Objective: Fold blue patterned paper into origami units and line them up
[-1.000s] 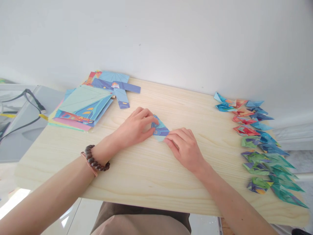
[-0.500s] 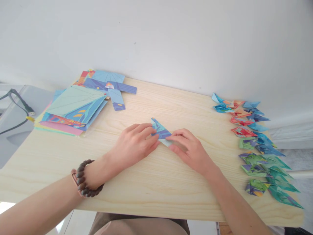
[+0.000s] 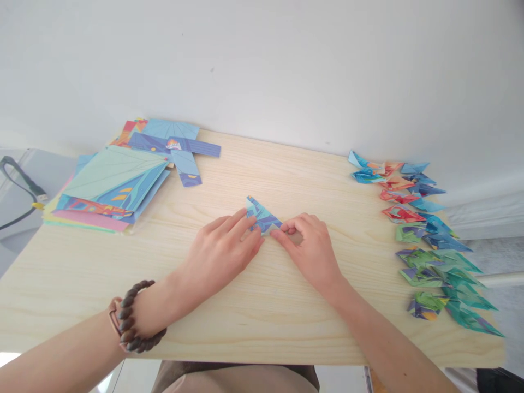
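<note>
A small piece of blue patterned origami paper [image 3: 264,214], folded into a triangle, lies on the table before me. My left hand [image 3: 229,240] holds its left side, fingertips bent down onto the paper and thumb close beside them. The lower left part of the paper is hidden under those fingers. At the right corner, my right hand [image 3: 307,240] pinches the paper between thumb and index finger, its other fingers curled. A dark beaded bracelet [image 3: 127,316] circles my left wrist.
On the left of the wooden table [image 3: 229,327] lies a stack of coloured paper sheets [image 3: 114,172], with a blue paper band [image 3: 204,147] behind it. Several folded paper pieces [image 3: 421,275] line the right edge. A black cable [image 3: 24,180] lies beyond the left edge.
My right thumb and index finger have closed together at the paper's right corner. The pale lower flap that stuck out now lies folded up against the blue patterned side. The view has shifted slightly.
</note>
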`<state>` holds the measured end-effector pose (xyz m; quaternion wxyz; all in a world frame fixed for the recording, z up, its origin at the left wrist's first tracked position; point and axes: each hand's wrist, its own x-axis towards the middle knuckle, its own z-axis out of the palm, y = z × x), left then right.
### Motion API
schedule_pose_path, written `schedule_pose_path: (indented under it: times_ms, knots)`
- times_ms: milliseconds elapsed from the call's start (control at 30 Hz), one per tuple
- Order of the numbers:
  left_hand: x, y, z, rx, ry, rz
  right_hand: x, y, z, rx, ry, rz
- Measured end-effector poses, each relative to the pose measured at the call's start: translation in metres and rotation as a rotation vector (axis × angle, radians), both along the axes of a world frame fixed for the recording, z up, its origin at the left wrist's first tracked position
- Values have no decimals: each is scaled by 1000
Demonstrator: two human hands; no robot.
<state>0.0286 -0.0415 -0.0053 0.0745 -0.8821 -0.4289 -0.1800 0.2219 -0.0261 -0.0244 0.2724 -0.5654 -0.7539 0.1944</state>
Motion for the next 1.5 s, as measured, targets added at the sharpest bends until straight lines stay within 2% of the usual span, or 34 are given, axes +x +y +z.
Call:
schedule_pose_path:
  times_ms: [367,700,1200,1500]
  knots:
    - [-1,-6,2,-2,143,-54,-4,-1,0,3,-115,-99]
    - [-6,-7,-1,-13,183,-116,1,0,3,-10,-83,-50]
    - [2,-15,-8,82,201,-37,-3,0,3,5,-228,-69]
    - [0,-15,-8,72,226,-41,-1,1,2,26,-233,-64]
